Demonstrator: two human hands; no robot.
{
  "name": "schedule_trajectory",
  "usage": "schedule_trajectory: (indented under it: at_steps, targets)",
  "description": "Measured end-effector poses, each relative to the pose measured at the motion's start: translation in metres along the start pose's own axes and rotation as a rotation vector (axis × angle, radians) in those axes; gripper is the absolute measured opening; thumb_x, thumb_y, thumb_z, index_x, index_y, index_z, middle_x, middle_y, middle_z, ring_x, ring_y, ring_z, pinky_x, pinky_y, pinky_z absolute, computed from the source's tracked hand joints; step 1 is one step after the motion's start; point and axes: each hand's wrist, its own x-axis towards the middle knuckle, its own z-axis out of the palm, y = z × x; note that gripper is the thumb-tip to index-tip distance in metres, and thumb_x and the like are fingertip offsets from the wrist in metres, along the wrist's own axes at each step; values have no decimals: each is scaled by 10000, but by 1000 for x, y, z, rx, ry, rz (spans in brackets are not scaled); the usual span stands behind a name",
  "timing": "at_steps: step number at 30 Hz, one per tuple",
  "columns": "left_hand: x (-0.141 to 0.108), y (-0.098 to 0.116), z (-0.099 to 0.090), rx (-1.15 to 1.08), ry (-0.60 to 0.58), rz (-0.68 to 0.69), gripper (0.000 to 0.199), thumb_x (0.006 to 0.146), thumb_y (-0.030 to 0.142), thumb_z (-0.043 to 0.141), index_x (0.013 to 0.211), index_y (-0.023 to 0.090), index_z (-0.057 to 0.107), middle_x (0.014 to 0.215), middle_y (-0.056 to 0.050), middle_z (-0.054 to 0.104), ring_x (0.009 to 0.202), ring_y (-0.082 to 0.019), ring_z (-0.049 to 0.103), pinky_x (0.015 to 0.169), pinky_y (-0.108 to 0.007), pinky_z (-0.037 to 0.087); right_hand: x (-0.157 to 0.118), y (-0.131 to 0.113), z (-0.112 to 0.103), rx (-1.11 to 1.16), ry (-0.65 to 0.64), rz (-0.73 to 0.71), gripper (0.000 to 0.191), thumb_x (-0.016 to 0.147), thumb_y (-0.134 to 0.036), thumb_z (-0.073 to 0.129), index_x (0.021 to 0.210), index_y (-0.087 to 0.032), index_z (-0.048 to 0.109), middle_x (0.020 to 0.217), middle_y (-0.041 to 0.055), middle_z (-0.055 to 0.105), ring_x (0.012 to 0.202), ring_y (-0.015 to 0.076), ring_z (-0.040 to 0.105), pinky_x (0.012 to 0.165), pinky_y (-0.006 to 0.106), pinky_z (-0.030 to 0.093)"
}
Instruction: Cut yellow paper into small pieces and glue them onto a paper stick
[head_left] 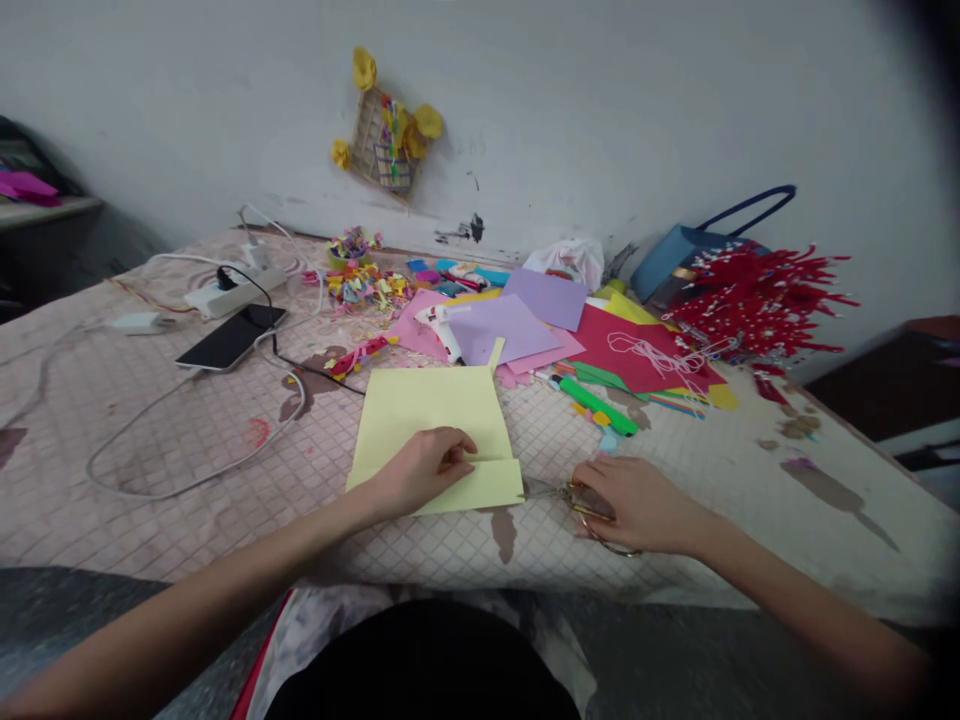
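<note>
A sheet of pale yellow paper point(439, 410) lies near the table's front edge, its lower part folded up into a band. My left hand point(427, 465) rests on this fold, fingers curled and pressed against the paper. To the right, my right hand point(637, 500) is closed around the gold handles of a pair of scissors point(592, 515). The scissors' blades point left and reach the right end of the folded band. Whether the blades are parted is hard to make out. A narrow yellow strip point(497, 352) sticks up at the paper's top right corner.
Behind the paper lie a white glue gun point(442, 330), purple sheets point(544, 297), red paper point(622, 350) and a green cutter-like tool point(598, 405). A phone point(232, 337), cables and a power strip point(232, 290) occupy the left. Red tinsel-like stems point(757, 300) stand at the right.
</note>
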Motion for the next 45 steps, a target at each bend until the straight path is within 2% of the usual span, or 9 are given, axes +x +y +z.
schedule_trajectory:
  at_steps: [8,12,14,16,18,22,25,38,45]
  targets:
    - [1,-1,1,117,-1,37,173,789,203,493,936,150,568,759,-26,576,678,-139,541,638,-260,433,7,-8,4,-21,-22,-94,352,737,-517,541,822,-175,543,777,67,626,736,229,564,655,317,331]
    - [-1,5,3,318,35,161,193,803,175,483,974,147,567,927,-84,603,892,-200,548,794,-332,416,9,-8,5,-26,-45,-109,339,750,-505,536,831,-176,550,774,68,631,754,237,571,665,318,328]
    - [-1,11,3,352,-27,313,260,841,162,425,1074,165,540,1097,-96,583,1060,-210,500,904,-358,363,10,-8,5,-27,-46,-108,343,754,-510,530,826,-175,549,770,67,631,752,237,572,666,319,326]
    - [0,16,3,344,-170,494,339,873,151,366,1189,201,477,1251,-72,516,1197,-182,414,1009,-367,267,9,-8,6,-33,-40,-105,345,753,-513,531,817,-174,546,769,66,631,747,237,571,662,318,323]
    - [2,18,3,338,-300,600,382,892,187,348,1264,244,409,1340,-45,438,1262,-153,344,1072,-378,150,9,-7,6,-37,-29,-109,334,752,-503,536,806,-173,543,768,65,631,740,232,568,654,313,318]
    - [10,10,2,351,-378,569,465,874,348,401,1327,275,322,1389,-43,361,1292,-178,297,1085,-432,9,9,-6,7,-26,-10,-148,347,755,-510,526,809,-168,550,746,62,629,717,216,562,628,299,304]
    - [13,0,1,372,-407,576,539,862,384,412,1360,251,254,1410,-65,311,1312,-193,246,1073,-459,-42,9,-6,7,-41,-12,-173,349,775,-513,502,799,-168,547,723,56,626,689,205,559,608,293,293]
    - [13,-5,1,349,-424,573,556,864,382,408,1371,275,205,1420,-42,288,1318,-170,227,1074,-441,-74,10,0,9,-86,-11,-235,353,814,-504,466,783,-165,560,692,44,622,636,178,550,565,275,257]
    - [13,0,0,318,-440,502,549,842,362,462,1350,303,262,1416,-17,300,1318,-172,225,1083,-428,-41,9,6,12,-90,37,-259,363,820,-501,462,743,-161,563,660,39,614,590,157,528,556,273,255]
